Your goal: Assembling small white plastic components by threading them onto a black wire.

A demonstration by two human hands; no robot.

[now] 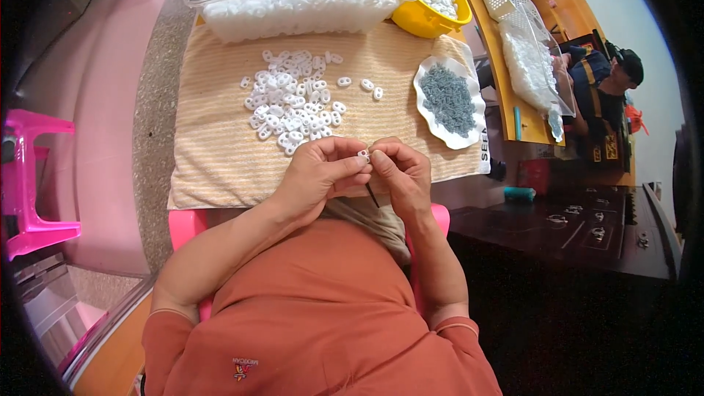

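Close to my body, at the front edge of a striped towel (220, 139), both hands meet fingertip to fingertip. My left hand (323, 176) is closed in a pinch on a small white plastic piece with holes (364, 154). My right hand (403, 176) is closed too, its thumb and forefinger against the piece's right side; what lies between them is hidden. A thin dark stick (372, 195) hangs below the fingers, and which hand grips it I cannot tell. Beyond my left hand spreads a loose pile of white two-holed oval pieces (293, 99).
A clear bin (293, 18) full of white pieces and a yellow basin (429, 26) stand at the far side. Right of the pile, a white scalloped dish (475, 110) holds small grey parts. A pink stool (44, 183) is at left; another person (601, 88) sits at right.
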